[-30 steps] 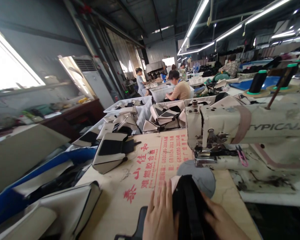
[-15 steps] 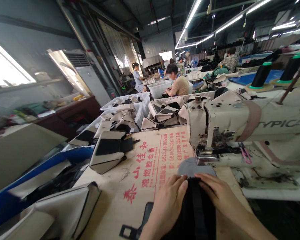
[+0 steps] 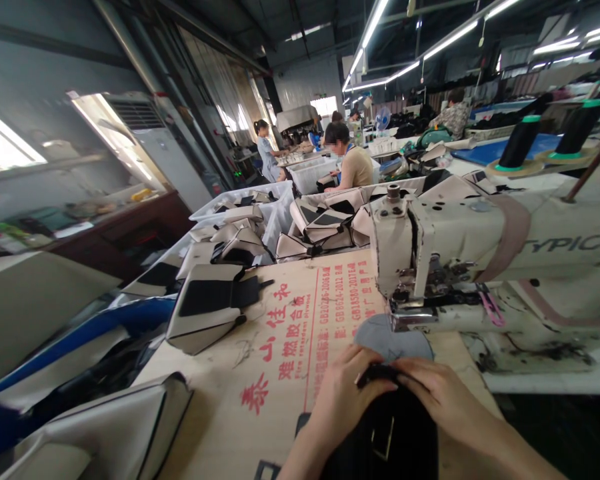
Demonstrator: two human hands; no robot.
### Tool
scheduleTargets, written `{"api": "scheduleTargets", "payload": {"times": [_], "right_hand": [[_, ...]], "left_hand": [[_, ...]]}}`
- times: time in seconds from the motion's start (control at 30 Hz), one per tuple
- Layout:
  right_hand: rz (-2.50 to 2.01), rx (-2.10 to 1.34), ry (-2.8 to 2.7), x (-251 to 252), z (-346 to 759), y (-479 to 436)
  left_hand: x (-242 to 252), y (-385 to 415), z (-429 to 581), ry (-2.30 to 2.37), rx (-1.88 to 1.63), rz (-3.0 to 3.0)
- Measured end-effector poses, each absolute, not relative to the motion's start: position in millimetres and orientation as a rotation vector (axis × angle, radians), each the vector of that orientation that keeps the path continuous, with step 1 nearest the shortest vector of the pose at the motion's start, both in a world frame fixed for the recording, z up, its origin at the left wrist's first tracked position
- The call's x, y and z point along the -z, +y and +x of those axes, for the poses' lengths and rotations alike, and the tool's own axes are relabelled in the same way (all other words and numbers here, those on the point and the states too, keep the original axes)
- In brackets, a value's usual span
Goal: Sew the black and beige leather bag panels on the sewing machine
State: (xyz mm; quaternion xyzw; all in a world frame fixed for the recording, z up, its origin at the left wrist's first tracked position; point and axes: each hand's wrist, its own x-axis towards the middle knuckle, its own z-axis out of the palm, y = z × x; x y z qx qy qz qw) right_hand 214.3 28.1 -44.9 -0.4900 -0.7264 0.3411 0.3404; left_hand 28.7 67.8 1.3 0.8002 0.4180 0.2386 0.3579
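A black fabric piece (image 3: 405,433) hangs toward me over the near side of the plywood board, its upper edge bunched between my hands. My left hand (image 3: 353,387) pinches that edge from the left, thumb laid over it. From the right, my right hand (image 3: 430,383) grips the same edge, its fingertips close to the left ones. A thin pale outline shows on the black fabric. Just beyond my fingers lies a grey rounded plate (image 3: 393,337), below the head of a sewing machine (image 3: 405,267). A black plastic buckle (image 3: 267,470) is partly hidden by my left forearm.
Beige-and-black sewn pieces (image 3: 213,303) lie on the plywood board (image 3: 260,347) and fill white bins (image 3: 280,227) behind it. At left is a blue-edged container (image 3: 145,320). Black thread cones (image 3: 520,143) stand behind the machine. Several people (image 3: 355,163) work farther back.
The black fabric's upper edge is now bunched and folded between my fingers, and a pale outline shows on it. The buckle has slipped lower, mostly out of view. My view has shifted slightly.
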Motion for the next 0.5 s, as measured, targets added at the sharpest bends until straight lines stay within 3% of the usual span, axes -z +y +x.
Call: {"api": "scheduleTargets", "payload": {"times": [0.33,0.5], "right_hand": [[-1.313,-0.916,-1.911,36.8,214.9,31.7],[-1.192,-0.707,-2.187,32.7,218.1,40.3]], "left_hand": [[12.1,70.9,33.1,1.156,-0.651,1.964],[2.3,70.4,25.8,1.132,-0.493,1.919]]}}
